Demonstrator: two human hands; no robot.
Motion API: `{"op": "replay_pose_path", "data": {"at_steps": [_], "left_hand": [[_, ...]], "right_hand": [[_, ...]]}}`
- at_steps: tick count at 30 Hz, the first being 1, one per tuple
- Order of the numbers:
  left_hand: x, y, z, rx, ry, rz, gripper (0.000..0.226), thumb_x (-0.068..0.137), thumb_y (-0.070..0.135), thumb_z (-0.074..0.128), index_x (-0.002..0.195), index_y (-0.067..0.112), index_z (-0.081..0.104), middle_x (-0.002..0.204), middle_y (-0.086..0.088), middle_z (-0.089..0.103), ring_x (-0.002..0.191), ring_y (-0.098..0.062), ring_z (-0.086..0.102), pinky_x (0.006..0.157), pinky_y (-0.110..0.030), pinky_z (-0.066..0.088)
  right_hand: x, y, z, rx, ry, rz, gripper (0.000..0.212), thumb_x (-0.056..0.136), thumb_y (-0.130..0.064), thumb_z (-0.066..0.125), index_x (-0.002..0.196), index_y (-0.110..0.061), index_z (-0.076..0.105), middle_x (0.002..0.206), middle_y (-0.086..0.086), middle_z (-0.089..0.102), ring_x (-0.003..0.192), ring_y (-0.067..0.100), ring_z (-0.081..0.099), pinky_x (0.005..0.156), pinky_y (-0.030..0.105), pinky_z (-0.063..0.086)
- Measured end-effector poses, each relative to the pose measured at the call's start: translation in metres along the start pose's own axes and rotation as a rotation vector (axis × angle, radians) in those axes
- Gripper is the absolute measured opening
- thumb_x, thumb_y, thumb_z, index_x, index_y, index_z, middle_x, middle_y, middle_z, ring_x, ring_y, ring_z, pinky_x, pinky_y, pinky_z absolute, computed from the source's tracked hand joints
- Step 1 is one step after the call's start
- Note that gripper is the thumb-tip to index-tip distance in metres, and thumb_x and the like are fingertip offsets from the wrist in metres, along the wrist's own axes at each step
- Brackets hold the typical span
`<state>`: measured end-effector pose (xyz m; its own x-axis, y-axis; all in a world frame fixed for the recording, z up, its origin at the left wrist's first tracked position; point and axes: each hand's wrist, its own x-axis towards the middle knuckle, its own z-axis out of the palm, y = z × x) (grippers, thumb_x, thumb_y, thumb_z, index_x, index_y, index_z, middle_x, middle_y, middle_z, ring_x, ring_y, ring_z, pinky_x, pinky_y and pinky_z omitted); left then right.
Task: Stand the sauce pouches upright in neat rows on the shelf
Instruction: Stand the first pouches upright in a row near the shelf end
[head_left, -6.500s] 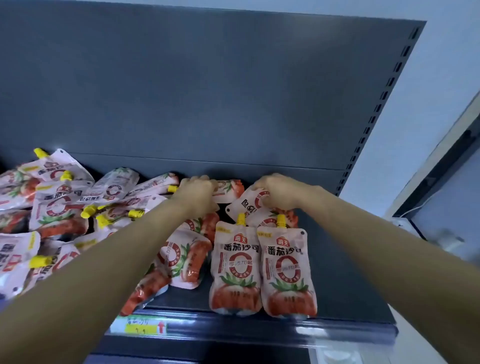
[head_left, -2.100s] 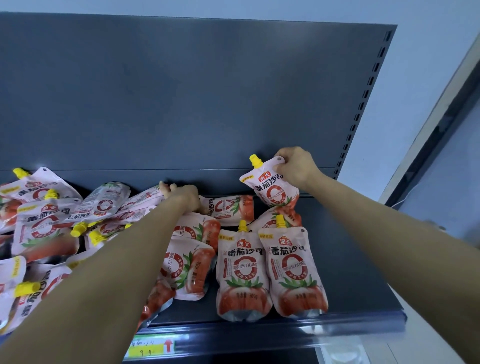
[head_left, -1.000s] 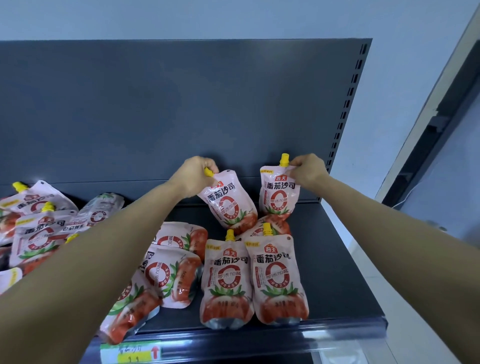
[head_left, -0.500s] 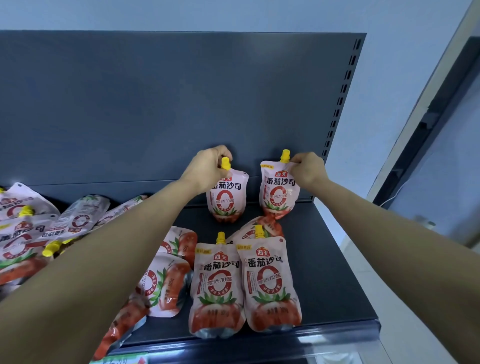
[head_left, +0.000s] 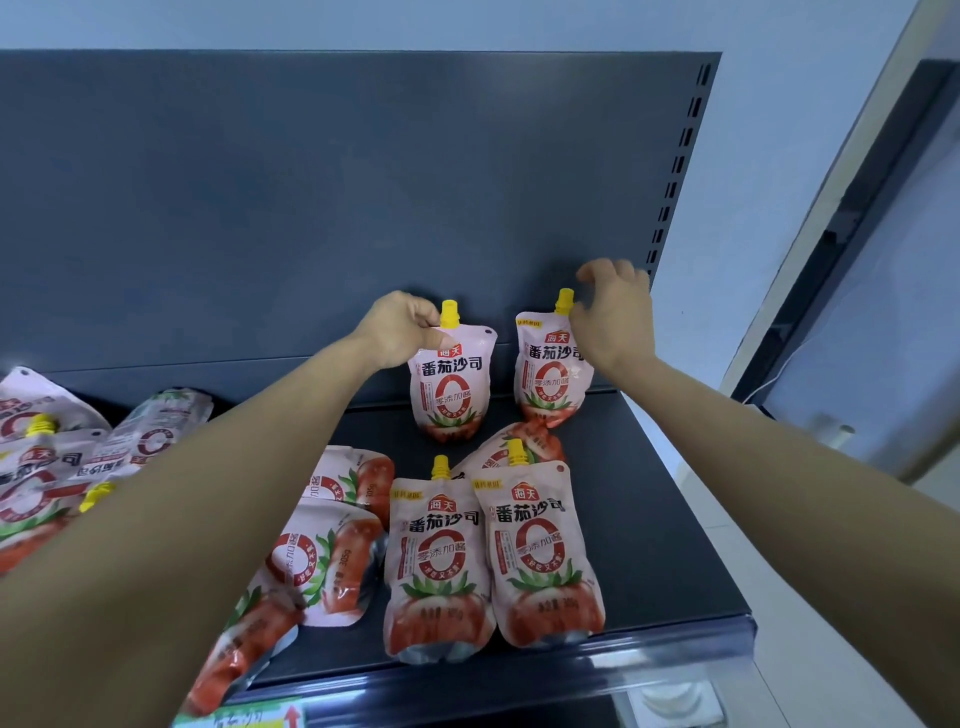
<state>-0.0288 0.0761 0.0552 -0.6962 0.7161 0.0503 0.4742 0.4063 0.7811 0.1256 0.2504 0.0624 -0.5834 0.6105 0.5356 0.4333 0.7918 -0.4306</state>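
At the front lip of the dark shelf (head_left: 670, 545), two sauce pouches stand upright side by side and touching: the front left pouch (head_left: 438, 566) and the front right pouch (head_left: 540, 556), both with yellow caps up and labels facing out. Just left of them, a few pouches lie flat and overlapping, among them a toppled pouch (head_left: 317, 561) lying sideways, partly under the left forearm. A green price tag (head_left: 244, 717) shows on the shelf edge below. Behind the front pair, another lying pouch (head_left: 519, 444) peeks out, mostly hidden. Farther left, a loose pile of pouches (head_left: 47, 467) sprawls at mixed angles.

Toward the back, two more pouches stand upright in front of the grey back panel (head_left: 311, 208), near each other but apart. The left hand (head_left: 397, 330) is pinched on the top edge of the rear left pouch (head_left: 451, 384), beside its yellow cap. The right hand (head_left: 613, 317) has its fingers spread apart around the cap of the rear right pouch (head_left: 550, 374); the thumb sits by the spout, and whether it touches cannot be told.
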Motion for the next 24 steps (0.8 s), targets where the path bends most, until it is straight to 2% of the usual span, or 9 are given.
{"op": "replay_pose_path", "data": {"at_steps": [4,8,11,14,16,18,20,24], "left_hand": [[-0.006,0.0,0.003,-0.037,0.002,0.01,0.009,0.082,0.002,0.066,0.089,0.006,0.066,0.102,-0.015,0.069,0.088,-0.02,0.063,0.086,-0.034,0.051],[-0.013,-0.002,0.001,-0.015,0.01,0.033,0.019,0.08,0.002,0.068,0.096,0.011,0.063,0.104,-0.011,0.067,0.09,-0.018,0.061,0.078,-0.023,0.048],[-0.022,-0.001,-0.002,0.028,0.123,0.072,0.032,0.079,0.012,0.072,0.108,0.009,0.059,0.102,-0.007,0.058,0.09,-0.017,0.054,0.08,-0.025,0.043],[-0.041,0.004,-0.004,0.082,0.245,0.182,0.017,0.079,0.013,0.071,0.089,0.014,0.058,0.087,0.001,0.055,0.078,-0.013,0.051,0.071,-0.022,0.044],[-0.055,0.004,-0.002,0.113,0.145,0.213,0.019,0.08,0.01,0.069,0.075,0.022,0.056,0.078,0.006,0.056,0.075,-0.012,0.054,0.067,-0.018,0.046],[-0.068,0.001,0.004,0.166,-0.034,0.2,0.022,0.078,0.01,0.071,0.073,0.026,0.057,0.081,0.004,0.061,0.079,-0.014,0.058,0.069,-0.02,0.047],[-0.078,-0.005,0.011,0.251,-0.193,0.163,0.017,0.075,0.015,0.074,0.083,0.024,0.062,0.091,0.002,0.063,0.086,-0.015,0.059,0.072,-0.022,0.047],[-0.09,-0.019,0.025,0.425,-0.421,0.085,0.045,0.075,0.022,0.075,0.116,0.016,0.058,0.111,0.0,0.06,0.096,-0.014,0.056,0.078,-0.022,0.046]], "right_hand": [[-0.014,-0.009,-0.004,0.064,-0.075,-0.159,0.031,0.087,-0.003,0.049,0.115,-0.008,0.06,0.117,0.01,0.061,0.109,0.026,0.053,0.094,0.038,0.045],[-0.029,-0.015,-0.006,0.17,-0.342,-0.168,0.021,0.09,-0.005,0.051,0.106,-0.007,0.064,0.107,0.007,0.067,0.096,0.02,0.061,0.083,0.027,0.048],[-0.039,-0.02,-0.005,0.169,-0.561,-0.147,0.02,0.089,-0.006,0.055,0.106,-0.005,0.065,0.11,0.01,0.067,0.102,0.022,0.061,0.086,0.024,0.044],[-0.051,-0.021,-0.001,0.066,-0.756,-0.131,0.022,0.088,-0.014,0.061,0.108,-0.008,0.066,0.113,0.007,0.067,0.105,0.023,0.06,0.087,0.027,0.045],[-0.06,-0.022,0.003,-0.033,-0.888,-0.108,0.026,0.088,-0.019,0.062,0.112,-0.011,0.065,0.117,0.004,0.065,0.108,0.021,0.059,0.088,0.026,0.044],[-0.068,-0.023,0.006,-0.119,-0.969,-0.098,0.031,0.087,-0.02,0.062,0.117,-0.012,0.063,0.122,0.004,0.062,0.113,0.023,0.056,0.09,0.027,0.042],[-0.074,-0.025,0.008,-0.184,-0.981,-0.105,0.039,0.086,-0.022,0.064,0.123,-0.012,0.059,0.127,0.005,0.059,0.117,0.024,0.053,0.093,0.029,0.04],[-0.086,-0.027,0.007,-0.257,-0.978,-0.097,0.059,0.083,-0.028,0.068,0.135,-0.012,0.046,0.136,0.006,0.051,0.122,0.027,0.049,0.099,0.036,0.04]]}}
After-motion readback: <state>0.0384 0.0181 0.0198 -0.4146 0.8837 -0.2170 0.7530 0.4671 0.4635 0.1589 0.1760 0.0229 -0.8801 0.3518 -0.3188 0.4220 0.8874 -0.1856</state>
